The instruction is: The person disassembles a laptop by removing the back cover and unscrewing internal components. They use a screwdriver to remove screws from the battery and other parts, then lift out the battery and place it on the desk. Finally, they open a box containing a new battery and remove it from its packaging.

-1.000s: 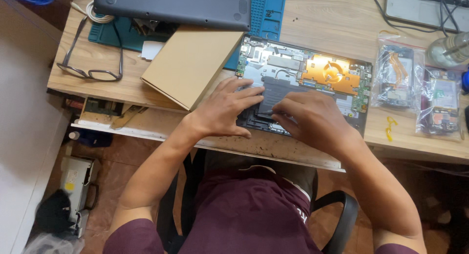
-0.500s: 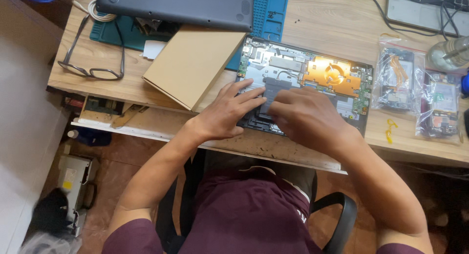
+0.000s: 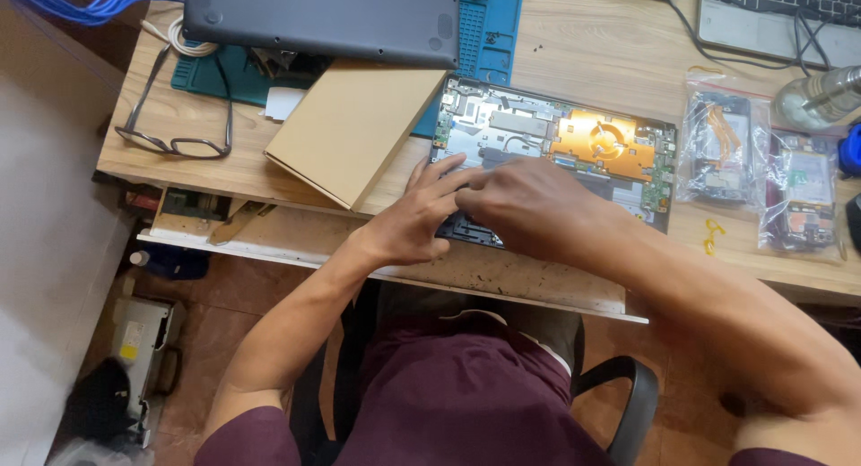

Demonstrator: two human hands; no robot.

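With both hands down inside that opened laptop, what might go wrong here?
The left hand and right hand press on the opened laptop with its circuit board bare; a slip might damage parts. The cardboard box leans on the laptop's edge and may slide. Tiny screws lie loose on the desk, easily lost.

The right hand (image 3: 525, 206) has been shifted leftward over the black battery area of the opened laptop (image 3: 574, 148), so that its fingertips are now overlapped with those of the left hand (image 3: 421, 217). The left hand's fingers are observed drawn closer together than before.
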